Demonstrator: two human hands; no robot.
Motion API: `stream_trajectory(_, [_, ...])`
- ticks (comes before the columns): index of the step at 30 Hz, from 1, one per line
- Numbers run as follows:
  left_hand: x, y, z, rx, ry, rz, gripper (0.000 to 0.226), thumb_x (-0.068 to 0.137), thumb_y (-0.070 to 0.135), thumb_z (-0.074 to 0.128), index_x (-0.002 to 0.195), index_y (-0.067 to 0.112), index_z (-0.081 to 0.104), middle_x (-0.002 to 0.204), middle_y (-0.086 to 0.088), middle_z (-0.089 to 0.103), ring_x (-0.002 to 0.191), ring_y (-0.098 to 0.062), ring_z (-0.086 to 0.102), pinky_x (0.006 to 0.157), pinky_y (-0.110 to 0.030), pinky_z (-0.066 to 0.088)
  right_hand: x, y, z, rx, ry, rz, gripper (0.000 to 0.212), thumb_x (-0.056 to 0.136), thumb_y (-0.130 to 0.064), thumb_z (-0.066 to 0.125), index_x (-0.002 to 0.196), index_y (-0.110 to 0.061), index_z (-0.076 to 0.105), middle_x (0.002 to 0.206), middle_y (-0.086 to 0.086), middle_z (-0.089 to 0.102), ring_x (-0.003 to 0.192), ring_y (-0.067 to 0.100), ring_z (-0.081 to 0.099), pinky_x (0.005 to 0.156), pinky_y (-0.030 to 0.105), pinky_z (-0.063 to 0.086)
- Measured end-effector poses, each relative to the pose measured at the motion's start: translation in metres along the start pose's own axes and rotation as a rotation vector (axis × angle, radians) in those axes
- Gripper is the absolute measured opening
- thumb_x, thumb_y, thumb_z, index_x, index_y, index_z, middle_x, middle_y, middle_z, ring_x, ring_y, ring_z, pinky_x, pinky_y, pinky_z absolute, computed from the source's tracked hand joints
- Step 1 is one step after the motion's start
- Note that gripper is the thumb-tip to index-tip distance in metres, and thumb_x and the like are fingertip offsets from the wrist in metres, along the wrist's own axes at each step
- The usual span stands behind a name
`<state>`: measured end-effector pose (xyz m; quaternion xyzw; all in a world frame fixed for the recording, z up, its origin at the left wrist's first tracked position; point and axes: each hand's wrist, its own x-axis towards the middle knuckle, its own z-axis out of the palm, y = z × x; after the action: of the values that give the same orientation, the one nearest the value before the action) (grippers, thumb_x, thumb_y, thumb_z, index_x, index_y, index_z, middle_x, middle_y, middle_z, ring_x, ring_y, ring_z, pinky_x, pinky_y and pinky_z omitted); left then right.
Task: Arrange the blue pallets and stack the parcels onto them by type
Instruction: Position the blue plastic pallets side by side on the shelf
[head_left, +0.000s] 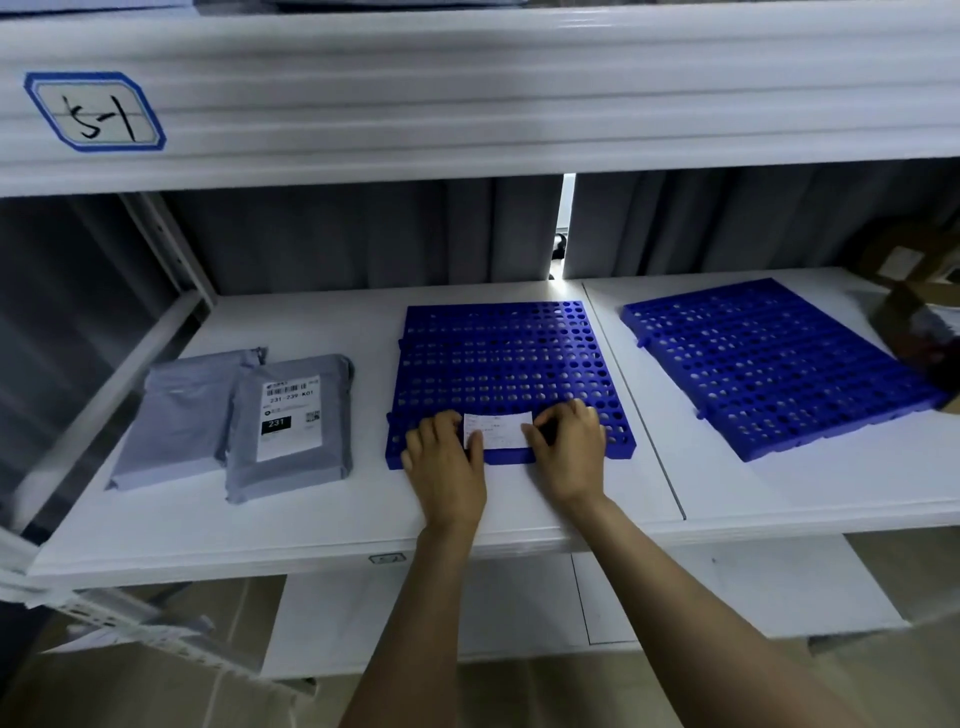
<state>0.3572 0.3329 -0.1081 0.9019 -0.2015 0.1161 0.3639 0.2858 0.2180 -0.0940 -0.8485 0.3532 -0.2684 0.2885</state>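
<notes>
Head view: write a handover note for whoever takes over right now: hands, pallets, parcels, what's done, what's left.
Left hand and right hand: each holds one end of a white slip at the near edge of the middle pallet.
Right pallet: flat on the shelf, skewed.
Labelled grey mailer overlaps the plain grey mailer, both on the shelf left of the middle pallet.
Done: two pallets laid out.
Left: probably square the right pallet, then stack the mailers by type; neither is on a pallet yet.
</notes>
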Motion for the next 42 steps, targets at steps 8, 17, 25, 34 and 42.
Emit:
stream_trajectory(8, [-0.006, -0.014, 0.006, 0.104, 0.042, 0.199, 0.024, 0.076, 0.020, 0.081, 0.099, 0.020, 0.076, 0.103, -0.009, 0.067, 0.093, -0.037, 0.058, 0.076, -0.044, 0.050, -0.010, 0.013, 0.004, -0.066, 0.076, -0.216, 0.015, 0.087, -0.025, 0.070, 0.097, -0.017, 0.077, 0.099, 0.004, 0.059, 0.093, 0.024, 0.051, 0.077, 0.038, 0.044])
stream_trajectory(17, [-0.017, -0.014, 0.006, 0.139, 0.055, 0.205, 0.031, 0.074, 0.031, 0.081, 0.102, 0.018, 0.076, 0.106, -0.011, 0.066, 0.096, -0.038, 0.058, 0.080, -0.046, 0.048, -0.019, 0.027, 0.002, -0.141, 0.040, -0.304, 0.034, 0.085, -0.041, 0.066, 0.108, -0.017, 0.074, 0.109, 0.005, 0.059, 0.101, 0.026, 0.053, 0.079, 0.035, 0.040])
stream_trajectory(25, [-0.027, -0.014, 0.005, 0.155, 0.086, 0.207, 0.042, 0.087, 0.044, 0.047, 0.106, 0.018, 0.074, 0.110, -0.010, 0.064, 0.100, -0.034, 0.055, 0.083, -0.046, 0.048, -0.026, 0.029, -0.001, -0.120, 0.017, -0.297, 0.027, 0.089, -0.034, 0.065, 0.111, -0.019, 0.073, 0.115, 0.004, 0.057, 0.106, 0.025, 0.051, 0.085, 0.038, 0.041])
stream_trajectory(34, [-0.031, -0.015, 0.005, 0.147, 0.075, 0.203, 0.043, 0.091, 0.039, 0.042, 0.115, 0.016, 0.070, 0.116, -0.011, 0.062, 0.109, -0.034, 0.052, 0.091, -0.049, 0.048, -0.029, 0.030, -0.001, -0.130, 0.033, -0.319, 0.031, 0.091, -0.036, 0.056, 0.110, -0.018, 0.073, 0.115, 0.006, 0.059, 0.107, 0.027, 0.053, 0.084, 0.041, 0.046])
stream_trajectory(42, [-0.032, -0.016, 0.006, 0.124, 0.105, 0.223, 0.041, 0.093, 0.035, 0.045, 0.122, 0.015, 0.065, 0.123, -0.014, 0.060, 0.115, -0.034, 0.045, 0.091, -0.050, 0.045, -0.033, 0.028, -0.006, -0.022, 0.069, -0.325, 0.034, 0.091, -0.033, 0.058, 0.116, -0.014, 0.070, 0.120, 0.008, 0.059, 0.112, 0.024, 0.052, 0.092, 0.034, 0.045])
